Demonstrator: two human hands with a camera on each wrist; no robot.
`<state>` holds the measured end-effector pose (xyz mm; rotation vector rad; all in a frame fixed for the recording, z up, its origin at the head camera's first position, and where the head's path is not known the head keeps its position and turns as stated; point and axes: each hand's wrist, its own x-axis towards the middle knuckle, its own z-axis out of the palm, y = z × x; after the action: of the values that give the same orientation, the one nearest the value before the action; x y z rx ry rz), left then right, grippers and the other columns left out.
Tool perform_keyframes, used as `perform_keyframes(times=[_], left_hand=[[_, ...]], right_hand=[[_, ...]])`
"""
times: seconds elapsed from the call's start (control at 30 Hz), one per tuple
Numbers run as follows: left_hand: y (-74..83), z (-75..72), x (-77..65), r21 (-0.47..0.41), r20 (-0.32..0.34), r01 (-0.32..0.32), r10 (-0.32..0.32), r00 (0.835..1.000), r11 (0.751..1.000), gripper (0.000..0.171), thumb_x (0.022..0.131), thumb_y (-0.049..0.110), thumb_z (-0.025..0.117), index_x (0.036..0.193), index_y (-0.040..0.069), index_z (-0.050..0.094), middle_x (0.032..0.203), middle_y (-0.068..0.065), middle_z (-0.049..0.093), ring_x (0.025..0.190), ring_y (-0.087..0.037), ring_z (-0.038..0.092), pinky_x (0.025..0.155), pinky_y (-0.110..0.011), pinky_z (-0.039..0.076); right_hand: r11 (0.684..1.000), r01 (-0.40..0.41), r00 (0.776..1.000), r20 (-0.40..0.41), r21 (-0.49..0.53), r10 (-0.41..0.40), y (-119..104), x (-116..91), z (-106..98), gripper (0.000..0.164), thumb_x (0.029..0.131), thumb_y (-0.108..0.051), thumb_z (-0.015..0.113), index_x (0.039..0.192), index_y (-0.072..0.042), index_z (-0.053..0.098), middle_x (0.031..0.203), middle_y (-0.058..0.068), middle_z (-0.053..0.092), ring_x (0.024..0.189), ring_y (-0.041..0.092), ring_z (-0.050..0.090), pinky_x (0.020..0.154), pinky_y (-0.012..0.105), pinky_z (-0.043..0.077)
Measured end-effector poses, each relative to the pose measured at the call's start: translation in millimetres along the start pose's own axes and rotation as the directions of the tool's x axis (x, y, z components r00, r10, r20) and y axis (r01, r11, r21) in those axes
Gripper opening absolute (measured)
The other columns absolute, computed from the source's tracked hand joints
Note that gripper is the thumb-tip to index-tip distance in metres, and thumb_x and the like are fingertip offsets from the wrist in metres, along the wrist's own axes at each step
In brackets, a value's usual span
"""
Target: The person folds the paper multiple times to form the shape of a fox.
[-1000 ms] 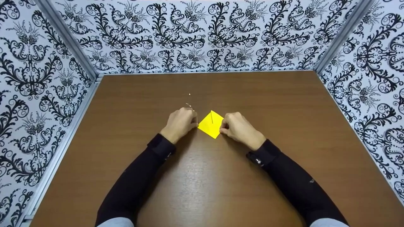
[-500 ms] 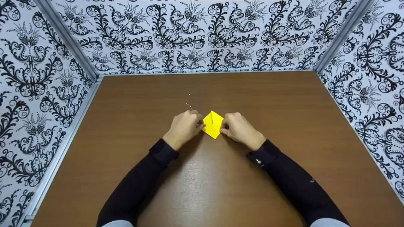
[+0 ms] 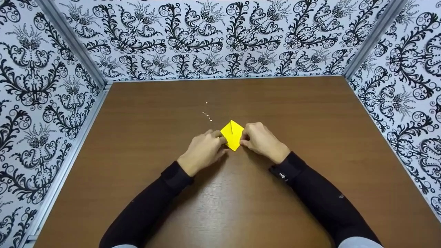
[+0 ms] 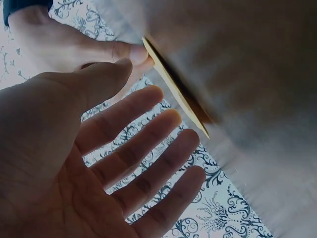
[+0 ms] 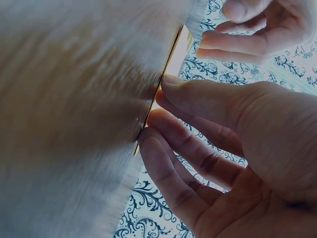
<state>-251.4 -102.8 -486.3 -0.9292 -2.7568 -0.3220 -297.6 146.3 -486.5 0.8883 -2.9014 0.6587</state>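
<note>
A small square of folded yellow paper [image 3: 233, 135] lies on the brown table, turned like a diamond with a slit running down from its top corner. My right hand [image 3: 262, 142] pinches its right corner; in the right wrist view the thumb and fingertips of that right hand [image 5: 223, 134] meet at the thin paper edge [image 5: 179, 54]. At the lower left side is my left hand [image 3: 206, 148], its fingers overlapping the left corner in the head view. Seen from the left wrist, the left hand [image 4: 119, 144] has its fingers spread and extended, fingertips just short of the paper [image 4: 173, 87].
Several tiny white specks [image 3: 207, 116] lie on the table [image 3: 293, 103] behind the left hand. Patterned black-and-white panels [image 3: 220, 38] with metal corner posts [image 3: 375, 38] enclose the table at the back and both sides.
My left hand has slid right and toward me along the paper's lower left edge, its fingers loosening from the left corner. The right hand and the paper have stayed in place.
</note>
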Motion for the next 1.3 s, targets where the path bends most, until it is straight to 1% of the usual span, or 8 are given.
perform_keyframes(times=[0.17, 0.27, 0.37, 0.6, 0.73, 0.97, 1.1, 1.3], left_hand=[[3.6, 5.3, -1.4, 0.000, 0.031, -0.011, 0.011, 0.999, 1.000, 0.024, 0.107, 0.030, 0.089, 0.124, 0.014, 0.088, 0.128, -0.008, 0.083, 0.109, -0.032, 0.077, 0.086, -0.050, 0.073], [2.7, 8.6, -0.2, -0.030, 0.051, -0.011, 0.012, 0.999, 0.999, 0.022, 0.108, 0.028, 0.087, 0.124, 0.013, 0.089, 0.133, -0.008, 0.084, 0.114, -0.032, 0.078, 0.092, -0.049, 0.073], [0.3, 11.1, 1.5, -0.065, 0.074, -0.027, 0.032, 0.997, 0.998, 0.021, 0.110, 0.024, 0.085, 0.124, 0.010, 0.090, 0.136, -0.010, 0.085, 0.118, -0.034, 0.080, 0.097, -0.047, 0.072], [-5.3, 9.6, 5.6, -0.104, 0.097, -0.064, 0.074, 0.993, 0.993, 0.017, 0.111, 0.018, 0.083, 0.122, 0.008, 0.091, 0.135, -0.016, 0.086, 0.123, -0.039, 0.081, 0.106, -0.049, 0.070], [-7.4, 8.5, 7.6, -0.124, 0.098, -0.073, 0.085, 0.992, 0.990, 0.016, 0.110, 0.016, 0.083, 0.121, 0.007, 0.091, 0.130, -0.016, 0.087, 0.122, -0.040, 0.081, 0.107, -0.051, 0.069], [-12.6, 9.1, 12.4, -0.142, 0.068, -0.141, 0.152, 0.986, 0.980, 0.010, 0.109, 0.013, 0.084, 0.108, 0.005, 0.089, 0.103, -0.012, 0.085, 0.100, -0.037, 0.079, 0.097, -0.051, 0.068], [-14.5, 7.5, 14.1, -0.143, 0.065, -0.157, 0.167, 0.984, 0.977, 0.010, 0.108, 0.012, 0.084, 0.105, 0.005, 0.089, 0.099, -0.011, 0.083, 0.096, -0.035, 0.078, 0.095, -0.050, 0.067], [-16.2, 7.8, 13.9, -0.144, 0.065, -0.156, 0.167, 0.984, 0.977, 0.011, 0.109, 0.011, 0.083, 0.101, 0.005, 0.088, 0.097, -0.012, 0.082, 0.100, -0.037, 0.078, 0.096, -0.050, 0.068]], right_hand=[[1.000, -0.006, 1.000, 0.006, -0.003, 0.006, -0.5, -1.7, 0.0, 0.007, 0.101, -0.012, 0.093, 0.097, -0.006, 0.092, 0.096, 0.010, 0.081, 0.084, 0.021, 0.070, 0.079, 0.040, 0.064], [1.000, -0.002, 1.000, 0.008, -0.008, 0.002, -0.2, -3.7, 1.1, 0.007, 0.101, -0.011, 0.092, 0.098, -0.005, 0.092, 0.096, 0.010, 0.081, 0.084, 0.020, 0.070, 0.078, 0.039, 0.064], [1.000, 0.004, 1.000, 0.008, -0.011, -0.004, -0.1, -5.5, 1.8, 0.007, 0.102, -0.011, 0.091, 0.098, -0.005, 0.092, 0.096, 0.011, 0.081, 0.084, 0.020, 0.071, 0.077, 0.038, 0.064], [1.000, 0.013, 1.000, 0.000, -0.010, -0.013, -0.1, -5.2, 1.0, 0.006, 0.102, -0.010, 0.091, 0.098, -0.006, 0.093, 0.096, 0.010, 0.082, 0.083, 0.019, 0.070, 0.075, 0.038, 0.063], [1.000, 0.008, 1.000, -0.007, 0.003, -0.008, -0.7, -4.3, -2.2, 0.006, 0.102, -0.011, 0.092, 0.099, -0.006, 0.093, 0.097, 0.010, 0.084, 0.085, 0.021, 0.074, 0.077, 0.041, 0.065], [0.998, 0.007, 0.999, -0.043, 0.065, -0.005, -5.5, -3.2, -8.5, 0.006, 0.100, -0.009, 0.092, 0.103, -0.004, 0.092, 0.100, 0.013, 0.085, 0.090, 0.028, 0.078, 0.082, 0.044, 0.066], [0.997, 0.014, 0.999, -0.042, 0.075, -0.011, -10.8, -3.3, -7.6, 0.008, 0.099, -0.011, 0.094, 0.103, -0.003, 0.092, 0.099, 0.013, 0.085, 0.087, 0.027, 0.076, 0.080, 0.042, 0.065], [0.997, 0.019, 1.000, -0.002, 0.072, -0.019, -15.9, -3.4, -2.2, 0.008, 0.098, -0.013, 0.096, 0.100, -0.006, 0.093, 0.099, 0.010, 0.085, 0.085, 0.020, 0.073, 0.078, 0.037, 0.063]])
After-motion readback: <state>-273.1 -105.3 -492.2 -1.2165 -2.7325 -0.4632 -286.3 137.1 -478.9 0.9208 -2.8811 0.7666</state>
